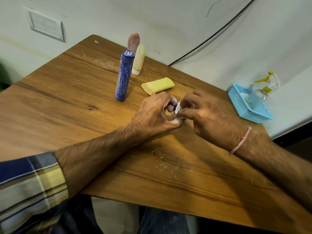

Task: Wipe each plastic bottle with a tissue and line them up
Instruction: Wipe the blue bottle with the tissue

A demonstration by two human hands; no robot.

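Brown wooden table point(67, 107) with dark grain cracks and pale crumbs near its front edge, pushed against a white wall. Light-blue plastic mesh basket point(249, 115) sits at the table's far right corner, holding a clear spray bottle with yellow trigger point(258, 95). Black cable point(211, 36) runs down the wall; white switch plate point(46, 27) on the wall at left. Three bottles stand upright near the back edge: tall dark-blue cylindrical plastic bottle point(124, 76) in front, cream tube-shaped bottle with white cap down point(139, 59) just behind it, pinkish-brown rounded bottle point(133, 41) rearmost, partly hidden by the other two. Flat yellow plastic bottle point(158, 86) lies on its side, near the blue one and just beyond the hands. Left hand point(155, 114), plaid sleeve point(30, 188) pushed up, has fingers curled round a small dark-blue object point(173, 109), mostly hidden, can't tell what it is. Right hand point(211, 119), pink thread band point(239, 142) on wrist, pinches a white tissue scrap point(178, 107) against that object. Both hands low over the table, fingertips meeting.
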